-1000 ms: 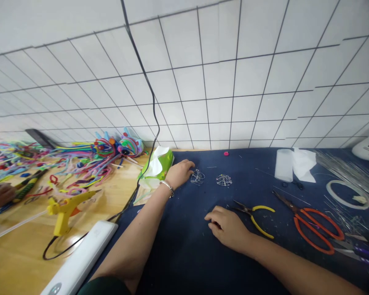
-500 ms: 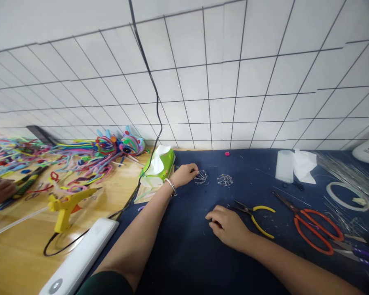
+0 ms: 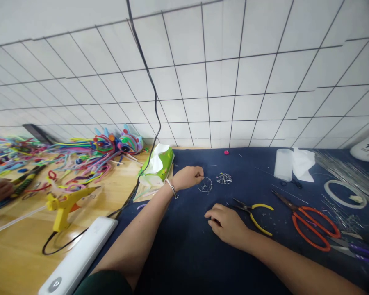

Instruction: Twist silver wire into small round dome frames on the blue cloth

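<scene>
Fingers of the left hand (image 3: 188,177) are pinched together, apparently on the rim of a round wire frame (image 3: 205,185), which sits at four o'clock from the knuckles, just over or on the blue cloth (image 3: 184,241). Right hand (image 3: 226,224) rests on the cloth, loosely curled, thumb parted from the forefinger; no object is seen in it.

Risks, as judged: the thin frame could bend if pinched harder, since only its edge appears gripped. A second wire dome (image 3: 224,178) stands at three o'clock from the left hand, near but apart; contact could snag the two. Pliers (image 3: 261,207) lie with jaws parted at two o'clock from the right hand, noses just beside it; a careless sweep could prick the hand or shift the tool.

Containers: a green tissue pack (image 3: 165,164), ten o'clock from the left hand, has white tissue standing out of its top. A white bottle (image 3: 367,148), two o'clock from the right hand, is cut by the frame edge; contents cannot be determined.
</scene>
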The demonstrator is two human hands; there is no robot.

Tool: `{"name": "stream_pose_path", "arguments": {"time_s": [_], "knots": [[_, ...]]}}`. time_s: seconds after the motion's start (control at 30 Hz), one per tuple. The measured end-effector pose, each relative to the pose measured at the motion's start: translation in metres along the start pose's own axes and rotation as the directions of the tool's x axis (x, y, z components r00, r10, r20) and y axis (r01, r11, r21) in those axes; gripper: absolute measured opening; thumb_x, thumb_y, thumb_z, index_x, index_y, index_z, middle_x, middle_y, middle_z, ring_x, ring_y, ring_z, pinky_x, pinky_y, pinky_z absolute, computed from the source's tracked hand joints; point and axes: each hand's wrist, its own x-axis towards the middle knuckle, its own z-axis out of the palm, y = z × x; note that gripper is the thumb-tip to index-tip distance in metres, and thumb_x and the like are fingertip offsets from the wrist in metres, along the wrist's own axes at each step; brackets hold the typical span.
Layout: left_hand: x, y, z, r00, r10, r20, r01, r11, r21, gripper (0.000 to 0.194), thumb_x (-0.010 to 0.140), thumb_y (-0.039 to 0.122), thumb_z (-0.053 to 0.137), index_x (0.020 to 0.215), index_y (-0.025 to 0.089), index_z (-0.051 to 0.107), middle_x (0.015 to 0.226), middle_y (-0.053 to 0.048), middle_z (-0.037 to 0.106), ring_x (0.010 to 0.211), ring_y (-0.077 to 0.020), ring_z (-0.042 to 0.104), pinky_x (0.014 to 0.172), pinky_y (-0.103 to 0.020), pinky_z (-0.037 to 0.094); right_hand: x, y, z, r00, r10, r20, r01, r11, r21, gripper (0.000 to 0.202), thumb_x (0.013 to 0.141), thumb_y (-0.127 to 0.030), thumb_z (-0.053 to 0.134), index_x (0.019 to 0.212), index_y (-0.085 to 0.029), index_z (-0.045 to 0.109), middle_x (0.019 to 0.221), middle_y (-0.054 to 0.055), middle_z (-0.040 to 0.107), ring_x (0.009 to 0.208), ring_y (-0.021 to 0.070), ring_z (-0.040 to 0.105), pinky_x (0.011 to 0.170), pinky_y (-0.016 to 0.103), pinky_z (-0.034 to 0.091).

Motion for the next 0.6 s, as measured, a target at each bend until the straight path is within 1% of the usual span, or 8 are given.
{"name": "stream_pose_path", "arguments": {"time_s": [0.1,0.17,0.3,0.37,0.43,0.5,0.6], "knots": [[0.001,0.002,0.002,1.0,0.008,0.01,-0.009,0.999,0.05,0.017,0.078,0.032,0.046,0.078,0.02,0.058,0.07,0.001,0.061,0.061,-0.0115,0.055,0.058,-0.02,0.037,0.0,-0.001,0.0,1.0,-0.006,-0.004,0.006,1.0,0.011,0.021,0.077,-0.016,0.049,0.094,-0.022,0.06,0.085,0.0,0.056,0.076,0.0108,0.052,0.07,0.021,0.04],[0.001,0.003,0.004,1.0,0.009,0.01,-0.01,0.998,0.068,0.018,0.077,0.034,0.046,0.08,0.021,0.058,0.07,0.0,0.061,0.061,-0.0123,0.055,0.057,-0.021,0.036,-0.001,-0.001,0.0,0.999,-0.01,-0.034,0.01,1.0,0.022,0.023,0.078,-0.015,0.046,0.095,-0.022,0.06,0.087,0.001,0.056,0.077,0.0111,0.053,0.072,0.022,0.041],[-0.003,0.008,0.003,1.0,0.02,0.009,-0.021,0.987,0.161,0.019,0.078,0.036,0.045,0.084,0.023,0.058,0.072,-0.001,0.062,0.063,-0.0146,0.056,0.056,-0.023,0.034,0.0,0.003,-0.001,0.985,0.023,-0.173,-0.029,0.999,-0.034,0.03,0.08,-0.014,0.043,0.106,-0.02,0.054,0.088,0.003,0.056,0.078,0.0133,0.053,0.074,0.025,0.041],[-0.005,0.011,0.002,0.999,0.023,0.023,-0.028,0.977,0.21,0.02,0.079,0.037,0.045,0.086,0.023,0.058,0.074,-0.001,0.063,0.065,-0.0156,0.057,0.056,-0.023,0.034,0.003,0.005,-0.003,0.977,0.039,-0.21,-0.06,0.994,-0.095,0.035,0.08,-0.015,0.042,0.114,-0.02,0.049,0.086,0.004,0.055,0.078,0.0144,0.052,0.074,0.027,0.041],[-0.006,0.014,0.001,0.999,0.017,0.037,-0.025,0.971,0.236,0.021,0.079,0.037,0.044,0.087,0.023,0.058,0.075,-0.002,0.063,0.067,-0.0165,0.058,0.056,-0.023,0.034,0.007,0.005,-0.006,0.979,0.05,-0.196,-0.083,0.982,-0.167,0.041,0.081,-0.017,0.042,0.122,-0.02,0.042,0.087,0.005,0.055,0.078,0.0151,0.052,0.073,0.028,0.042],[-0.006,0.017,0.0,0.999,0.008,0.049,-0.02,0.967,0.253,0.021,0.079,0.037,0.045,0.088,0.024,0.058,0.076,-0.002,0.064,0.069,-0.0177,0.059,0.056,-0.023,0.036,0.011,0.004,-0.007,0.986,0.058,-0.154,-0.096,0.963,-0.251,0.044,0.082,-0.019,0.041,0.126,-0.02,0.038,0.09,0.006,0.054,0.079,0.0159,0.052,0.073,0.029,0.042],[-0.006,0.019,0.0,0.998,-0.006,0.062,-0.01,0.966,0.259,0.021,0.078,0.036,0.046,0.089,0.024,0.058,0.076,-0.003,0.064,0.072,-0.0191,0.06,0.059,-0.025,0.038,0.016,0.002,-0.007,0.994,0.053,-0.1,-0.085,0.934,-0.347,0.043,0.084,-0.022,0.04,0.126,-0.021,0.038,0.093,0.007,0.054,0.082,0.017,0.052,0.075,0.03,0.041]]}}
